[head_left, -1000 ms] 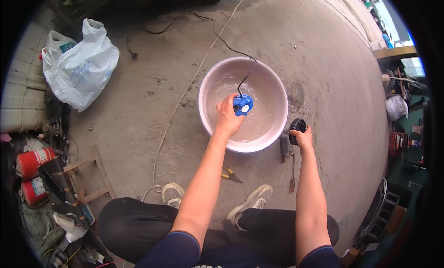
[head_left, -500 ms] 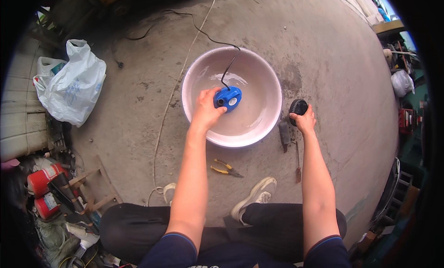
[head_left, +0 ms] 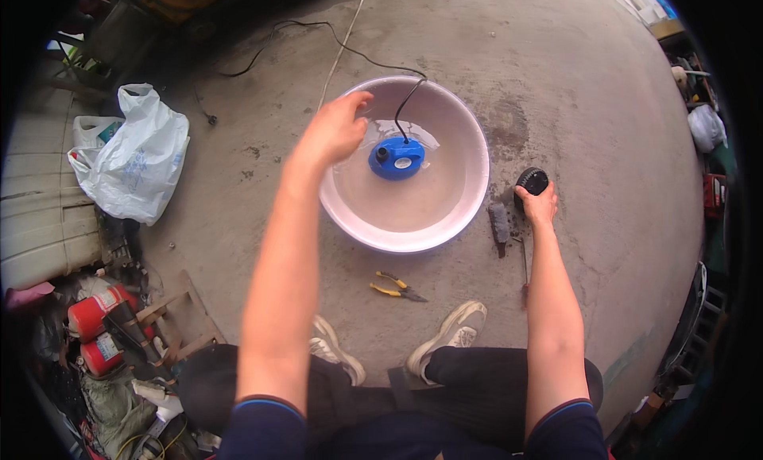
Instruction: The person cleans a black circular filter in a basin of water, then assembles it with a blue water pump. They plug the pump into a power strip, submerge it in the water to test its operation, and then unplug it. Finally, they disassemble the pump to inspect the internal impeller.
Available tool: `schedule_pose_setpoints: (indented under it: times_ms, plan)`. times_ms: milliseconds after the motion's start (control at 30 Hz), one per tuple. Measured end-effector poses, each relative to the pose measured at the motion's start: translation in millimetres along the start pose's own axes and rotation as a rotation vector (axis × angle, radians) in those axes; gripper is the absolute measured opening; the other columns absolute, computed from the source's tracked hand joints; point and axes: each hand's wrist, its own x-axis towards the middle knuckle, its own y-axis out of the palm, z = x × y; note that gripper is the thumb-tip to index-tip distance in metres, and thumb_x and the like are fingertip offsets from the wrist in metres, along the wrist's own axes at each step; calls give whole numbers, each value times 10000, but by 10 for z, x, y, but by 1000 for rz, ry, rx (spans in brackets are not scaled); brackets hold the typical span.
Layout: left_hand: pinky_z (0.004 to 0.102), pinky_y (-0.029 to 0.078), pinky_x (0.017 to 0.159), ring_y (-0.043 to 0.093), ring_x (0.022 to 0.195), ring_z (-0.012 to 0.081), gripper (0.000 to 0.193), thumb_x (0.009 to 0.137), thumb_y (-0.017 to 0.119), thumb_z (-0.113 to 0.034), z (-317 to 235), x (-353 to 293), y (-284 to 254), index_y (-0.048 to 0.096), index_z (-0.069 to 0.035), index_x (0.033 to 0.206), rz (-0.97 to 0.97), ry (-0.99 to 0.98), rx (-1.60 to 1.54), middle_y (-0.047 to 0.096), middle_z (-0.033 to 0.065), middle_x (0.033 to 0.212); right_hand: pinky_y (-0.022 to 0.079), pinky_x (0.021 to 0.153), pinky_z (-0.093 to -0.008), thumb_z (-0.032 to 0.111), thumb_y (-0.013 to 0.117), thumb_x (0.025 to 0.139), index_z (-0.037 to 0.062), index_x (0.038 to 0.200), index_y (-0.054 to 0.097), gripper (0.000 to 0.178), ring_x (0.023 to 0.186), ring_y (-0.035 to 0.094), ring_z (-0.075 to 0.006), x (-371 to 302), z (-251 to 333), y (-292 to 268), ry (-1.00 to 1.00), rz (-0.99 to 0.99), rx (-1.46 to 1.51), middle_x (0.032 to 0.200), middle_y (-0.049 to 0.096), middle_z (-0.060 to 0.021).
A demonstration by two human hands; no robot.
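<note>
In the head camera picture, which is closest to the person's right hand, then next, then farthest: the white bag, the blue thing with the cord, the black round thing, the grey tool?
Going out from the right hand:
1. black round thing: held in it
2. grey tool: just to its left
3. blue thing: farther left, inside the basin
4. white bag: far left

Room is left all around the rounded blue plastic pump [head_left: 397, 162] inside the round pale-pink basin [head_left: 405, 242]; far rim is crossed by the thin black cord [head_left: 400, 113], far-left rim blocked by the left hand [head_left: 338, 130]. Right side is obstructed by the grey elongated tool [head_left: 498, 223]; near-side concrete floor [head_left: 461, 273], by the yellow-handled pliers [head_left: 400, 287].
</note>
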Motion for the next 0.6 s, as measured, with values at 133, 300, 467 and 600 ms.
schedule_pose_setpoints:
  times_ms: [133, 300, 467, 600]
  plan:
    - [441, 522, 1142, 655, 1342, 363, 502, 1048, 651, -217, -8, 205, -1099, 598, -77, 1527, 322, 62, 509, 679, 192, 1468, 308, 1293, -569, 759, 769, 821, 7, 1694, 318, 1238, 1588, 331, -499, 313, 13, -21, 4, 24, -142, 1686, 374, -347]
    - [405, 511, 1146, 649, 1370, 267, 498, 1085, 658, -323, 600, -252, -2382, 609, -104, 1530, 46, -42, 68, 690, 91, 1459, 563, 927, -395, 470, 692, 1043, -24, 1266, 770, 548, 983, 734, -249, 591, 907, -1104, -363, 225, 429, 1076, 786, -114]
    - [465, 469, 1212, 328, 1623, 281, 565, 1026, 659, -174, 2060, -441, -2244, 559, -207, 1581, -274, -774, 1351, 394, 97, 1729, 537, 1045, -363, 266, 635, 1089, 55, 1347, 715, 343, 1336, 612, -202, -95, 1864, -1688, -771, 133, 286, 1448, 644, -62]
    - [478, 528, 1140, 511, 1446, 326, 671, 913, 635, 23, 3171, -183, -2130, 604, -247, 1526, -276, -452, 949, 524, 128, 1551, 555, 1051, -397, 70, 620, 1038, 50, 1373, 678, 341, 1345, 621, -238, -456, 1689, -1720, -843, -34, 0, 1559, 564, -90]
